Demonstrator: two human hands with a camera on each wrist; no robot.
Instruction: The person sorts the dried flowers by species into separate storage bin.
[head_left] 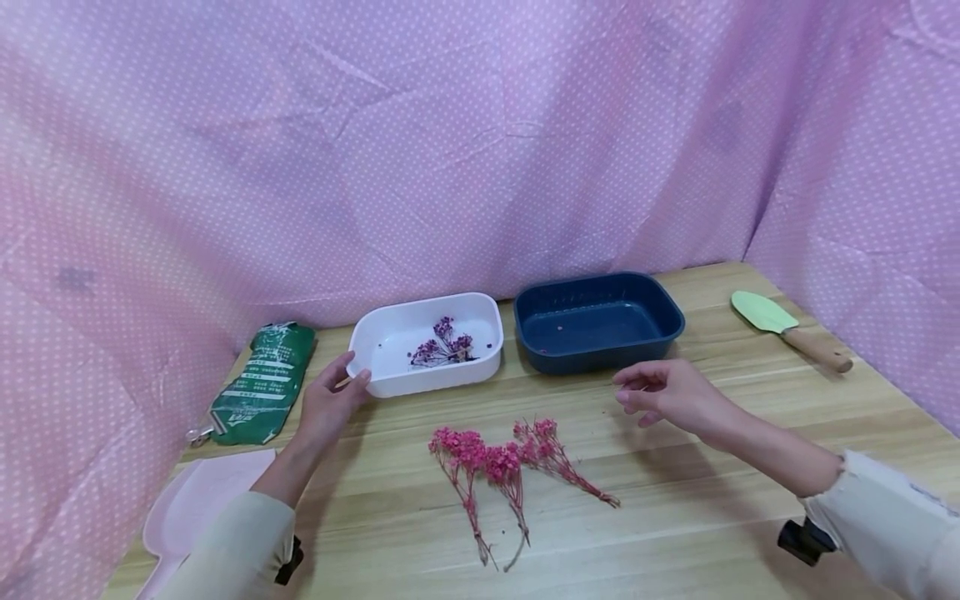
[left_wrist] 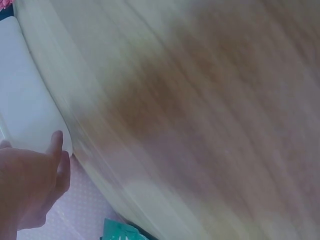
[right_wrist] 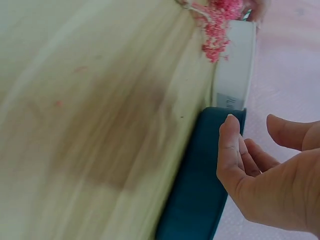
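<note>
My left hand [head_left: 335, 406] holds the left end of a white rectangular tub [head_left: 431, 383], its thumb and fingers spread around the corner. Inside that tub lie small dried purple flowers [head_left: 444, 346]. My right hand [head_left: 678, 396] hovers in front of a dark blue tub [head_left: 600, 358], fingers loosely bent and nothing in them. In the right wrist view, a gap shows between its thumb and fingers [right_wrist: 230, 145]. Three bunches of dried pink flowers [head_left: 504, 464] lie on the table between my hands, stems toward me.
A green printed bag [head_left: 266, 383] with a metal clip lies at the left. Near it sits a pale pink flat item [head_left: 202, 500], partly behind my left sleeve. At the right is a light green trowel [head_left: 765, 312] with a wooden handle. Polka-dot cloth [head_left: 480, 150] hangs behind the wooden table.
</note>
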